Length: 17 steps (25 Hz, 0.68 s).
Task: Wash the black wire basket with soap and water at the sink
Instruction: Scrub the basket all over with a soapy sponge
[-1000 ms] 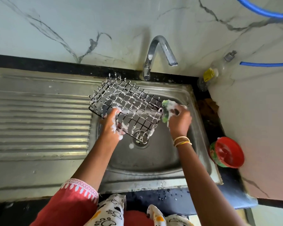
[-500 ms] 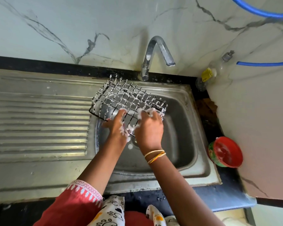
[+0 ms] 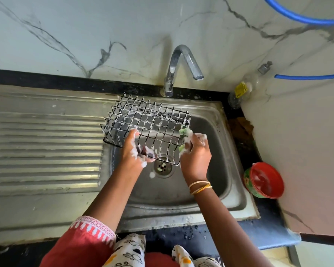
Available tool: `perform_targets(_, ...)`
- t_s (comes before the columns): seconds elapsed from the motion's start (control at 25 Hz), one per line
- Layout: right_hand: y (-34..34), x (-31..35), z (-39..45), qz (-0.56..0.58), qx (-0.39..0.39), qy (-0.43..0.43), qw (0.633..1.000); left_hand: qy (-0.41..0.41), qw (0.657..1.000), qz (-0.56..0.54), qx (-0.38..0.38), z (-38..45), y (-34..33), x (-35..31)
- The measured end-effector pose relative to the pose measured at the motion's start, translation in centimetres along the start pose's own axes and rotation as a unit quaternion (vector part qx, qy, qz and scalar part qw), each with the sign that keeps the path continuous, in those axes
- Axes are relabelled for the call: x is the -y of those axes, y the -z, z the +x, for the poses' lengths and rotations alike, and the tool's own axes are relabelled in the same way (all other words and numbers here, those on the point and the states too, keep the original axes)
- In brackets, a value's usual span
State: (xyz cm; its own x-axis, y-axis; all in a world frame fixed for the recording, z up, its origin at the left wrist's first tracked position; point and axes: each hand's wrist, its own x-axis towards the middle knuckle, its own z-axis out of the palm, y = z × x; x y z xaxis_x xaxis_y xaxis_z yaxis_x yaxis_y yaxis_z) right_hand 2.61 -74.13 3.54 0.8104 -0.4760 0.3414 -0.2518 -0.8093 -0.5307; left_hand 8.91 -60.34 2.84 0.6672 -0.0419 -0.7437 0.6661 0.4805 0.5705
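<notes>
The black wire basket [image 3: 150, 122], streaked with white suds, is tilted over the steel sink bowl [image 3: 216, 176]. My left hand [image 3: 133, 153], covered in foam, grips its near left edge. My right hand [image 3: 197, 151] holds a soapy green scrub pad [image 3: 184, 134] against the basket's right side. The tap [image 3: 181, 62] stands behind the basket, with no water running from it.
A ribbed steel drainboard [image 3: 42, 143] lies to the left. A red soap tub [image 3: 263, 180] sits on the black counter at right, and a clear bottle [image 3: 243, 87] stands in the back corner. Blue hoses [image 3: 307, 76] run along the wall. The drain [image 3: 163, 166] sits below the basket.
My right hand has moved with the scrub pad from the basket's near middle back to its right side. The left hand keeps its grip; the basket has shifted slightly.
</notes>
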Motion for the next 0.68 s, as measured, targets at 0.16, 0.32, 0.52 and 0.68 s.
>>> perform_targets(0.16,0.6,0.2,-0.3,0.037,-0.041,0.050,0.997,0.004,1.000,-0.011,-0.010,-0.5,0.3,-0.4)
perform_targets(0.32,-1.3,2.3,-1.3,-0.006,0.030,0.216,0.976,0.035,0.999,0.022,-0.021,0.3,0.5,0.7)
perform_targets(0.52,-2.5,0.0,4.0,-0.003,-0.035,0.140,0.990,0.006,0.997,0.072,0.012,0.5,0.4,1.1)
perform_targets(0.68,-2.7,-0.9,5.0,-0.009,-0.039,-0.015,0.999,0.019,0.997,0.075,0.013,-0.1,0.4,1.3)
